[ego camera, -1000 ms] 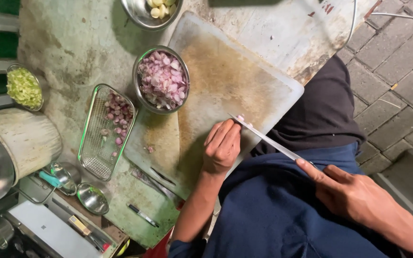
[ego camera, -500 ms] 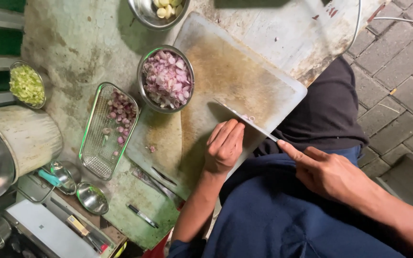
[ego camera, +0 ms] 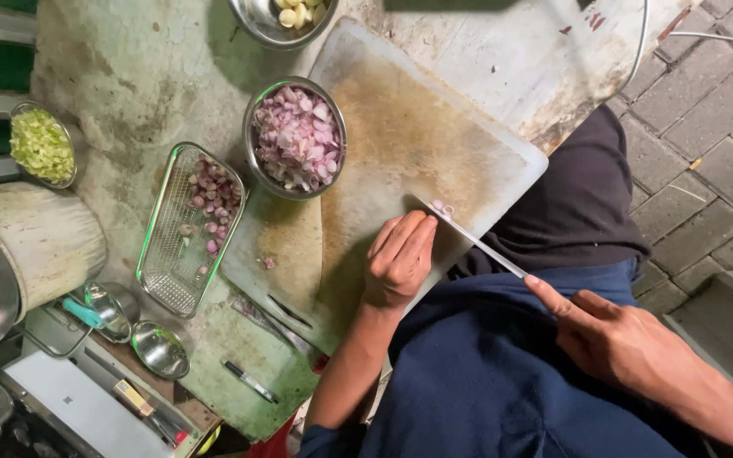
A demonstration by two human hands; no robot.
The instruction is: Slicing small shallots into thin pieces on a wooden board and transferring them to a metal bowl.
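My left hand (ego camera: 400, 259) rests on the worn white cutting board (ego camera: 434, 127), fingers curled down over a small shallot; only a few pink slices (ego camera: 442, 206) show at the fingertips. My right hand (ego camera: 621, 339) grips the handle of a long thin knife (ego camera: 472, 237), forefinger laid along its back. The blade lies against my left fingertips, over the board's near corner. A steel bowl of chopped shallots (ego camera: 297, 137) stands at the board's left edge.
A wire mesh basket (ego camera: 171, 263) holds several peeled shallots. A steel bowl of pale garlic cloves (ego camera: 286, 17) sits at the top, a small bowl of chopped green vegetable (ego camera: 41, 146) at left. A large pot (ego camera: 31, 242), ladles (ego camera: 159, 348) and a pen (ego camera: 249, 380) lie lower left.
My right hand pushed the knife forward across the shallot, then drew it back toward me. My left hand stayed in place on the board.
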